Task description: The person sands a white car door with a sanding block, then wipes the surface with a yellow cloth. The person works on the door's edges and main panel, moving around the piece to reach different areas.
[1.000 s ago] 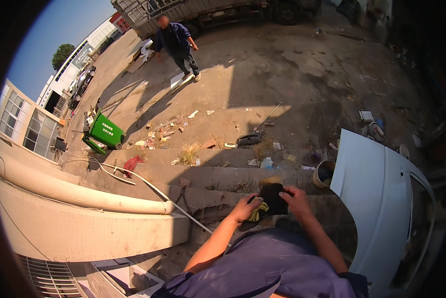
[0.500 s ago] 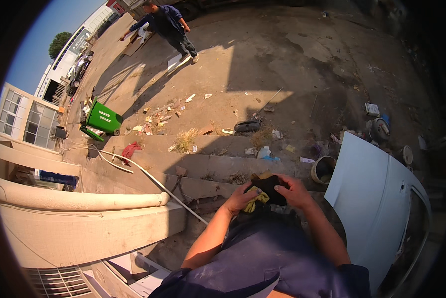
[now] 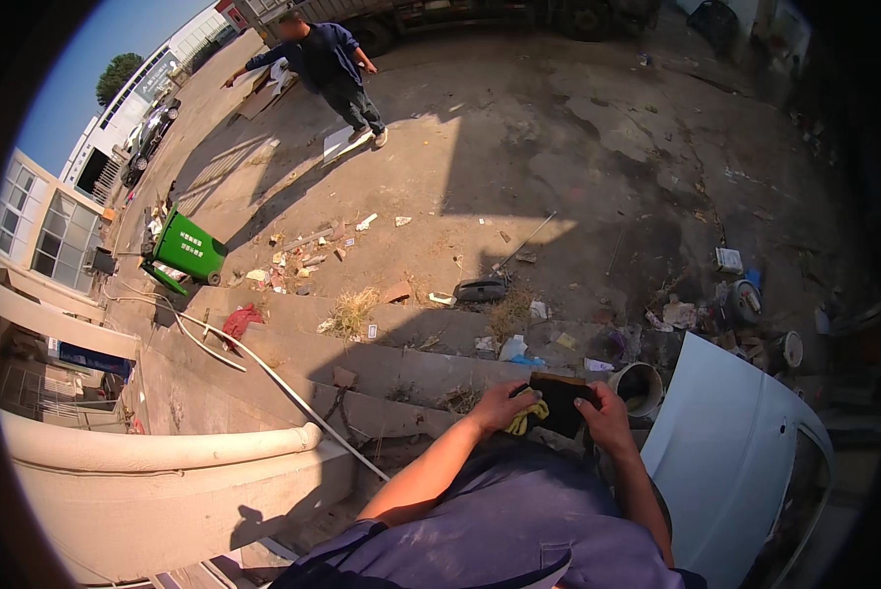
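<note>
At the far left, a green wheeled bin is seen leaning, its lid hung open to one side; pale litter is gathered by its mouth, but how much is held inside cannot be told.

Further right, at the lower middle, a yellow cloth is gripped in the left hand, the fingers curled and closed on it with the thumb laid on top. Beside it, in front of the body, a flat black piece with a brownish upper edge is held out between the hands. Whether its near side is also pinched by the left fingers is hidden by the cloth. Its right edge is clamped between the thumb and bent fingers of the right hand. The step in hand is judged to be the handling of this piece with both hands; for any next move, the right pinch would need to be kept firm and the bunched cloth held clear (it could easily be snagged).

Just right of the right hand, a pale bucket is tipped so that its mouth is shown; something dark is seen within, too shadowed to be named. It is partly overlapped by a light-blue car door. Beyond that, a small pale tub is noticed, its contents not made out.
</note>
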`<control>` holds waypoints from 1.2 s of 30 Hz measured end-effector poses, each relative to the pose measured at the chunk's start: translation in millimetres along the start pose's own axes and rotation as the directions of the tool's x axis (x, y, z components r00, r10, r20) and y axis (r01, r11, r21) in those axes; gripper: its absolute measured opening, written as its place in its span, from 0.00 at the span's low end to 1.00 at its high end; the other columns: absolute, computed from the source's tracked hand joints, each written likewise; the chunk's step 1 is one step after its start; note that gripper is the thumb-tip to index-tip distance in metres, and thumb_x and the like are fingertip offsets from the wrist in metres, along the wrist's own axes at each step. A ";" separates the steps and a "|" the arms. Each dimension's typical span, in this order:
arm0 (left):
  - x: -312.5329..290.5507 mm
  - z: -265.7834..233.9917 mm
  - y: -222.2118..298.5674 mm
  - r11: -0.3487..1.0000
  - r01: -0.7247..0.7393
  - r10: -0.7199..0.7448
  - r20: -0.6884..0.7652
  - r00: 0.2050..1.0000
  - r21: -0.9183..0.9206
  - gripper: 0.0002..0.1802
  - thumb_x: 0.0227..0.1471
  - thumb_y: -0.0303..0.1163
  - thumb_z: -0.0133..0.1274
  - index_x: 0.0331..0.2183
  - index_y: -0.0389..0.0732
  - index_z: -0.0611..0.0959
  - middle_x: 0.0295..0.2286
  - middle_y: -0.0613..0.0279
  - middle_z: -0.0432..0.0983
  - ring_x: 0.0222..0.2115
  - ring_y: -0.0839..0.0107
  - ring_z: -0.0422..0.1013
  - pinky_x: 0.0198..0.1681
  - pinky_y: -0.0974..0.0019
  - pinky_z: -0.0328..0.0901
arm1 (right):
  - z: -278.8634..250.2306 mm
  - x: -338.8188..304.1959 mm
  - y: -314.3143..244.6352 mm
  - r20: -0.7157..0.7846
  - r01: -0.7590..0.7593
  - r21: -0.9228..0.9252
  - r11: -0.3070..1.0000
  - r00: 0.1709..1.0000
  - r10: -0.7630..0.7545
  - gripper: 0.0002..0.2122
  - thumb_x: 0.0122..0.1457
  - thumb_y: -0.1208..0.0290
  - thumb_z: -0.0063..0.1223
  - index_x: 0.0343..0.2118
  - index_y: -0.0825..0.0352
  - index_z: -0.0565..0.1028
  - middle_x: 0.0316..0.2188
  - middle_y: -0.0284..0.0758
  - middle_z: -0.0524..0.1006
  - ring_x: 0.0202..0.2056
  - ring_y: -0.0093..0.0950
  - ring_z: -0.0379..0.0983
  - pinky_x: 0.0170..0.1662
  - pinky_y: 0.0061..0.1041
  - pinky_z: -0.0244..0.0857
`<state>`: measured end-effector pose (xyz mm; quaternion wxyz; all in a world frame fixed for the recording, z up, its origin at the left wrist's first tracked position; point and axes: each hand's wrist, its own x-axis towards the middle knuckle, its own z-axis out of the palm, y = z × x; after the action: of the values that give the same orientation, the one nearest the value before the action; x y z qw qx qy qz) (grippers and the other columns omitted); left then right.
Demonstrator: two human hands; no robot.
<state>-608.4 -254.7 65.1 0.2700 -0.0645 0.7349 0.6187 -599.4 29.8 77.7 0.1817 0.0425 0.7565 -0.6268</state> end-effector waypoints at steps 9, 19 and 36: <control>65.8 -3.9 24.9 0.992 0.033 -0.059 0.213 0.975 0.124 0.22 0.70 0.42 0.63 0.55 0.35 0.90 0.43 0.58 0.90 0.43 0.74 0.81 0.50 0.63 0.76 | -10.9 30.5 -9.8 0.198 -0.213 0.083 0.973 0.961 0.193 0.25 0.66 0.69 0.74 0.63 0.70 0.79 0.54 0.34 0.86 0.56 0.24 0.80 0.63 0.31 0.72; 179.7 -38.6 35.7 0.951 -0.087 0.088 0.010 0.996 0.296 0.23 0.72 0.47 0.61 0.50 0.35 0.91 0.41 0.60 0.89 0.40 0.73 0.81 0.48 0.62 0.75 | -48.7 192.7 22.7 0.258 -0.148 0.092 0.985 0.959 0.120 0.17 0.70 0.63 0.71 0.53 0.72 0.86 0.38 0.27 0.86 0.39 0.18 0.78 0.44 0.27 0.74; 479.0 -74.8 -118.6 0.758 0.428 -0.532 -0.086 0.843 -0.493 0.24 0.77 0.52 0.49 0.45 0.41 0.87 0.32 0.55 0.87 0.26 0.56 0.83 0.28 0.51 0.79 | -327.5 203.3 165.5 -0.678 0.403 0.651 0.644 0.690 0.253 0.17 0.70 0.80 0.63 0.61 0.69 0.81 0.54 0.37 0.87 0.54 0.32 0.86 0.61 0.36 0.79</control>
<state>-986.4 -237.4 -260.3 0.3142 -0.3812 0.5526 0.6713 -812.7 347.1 -94.8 -0.1938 0.3212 0.4287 -0.8219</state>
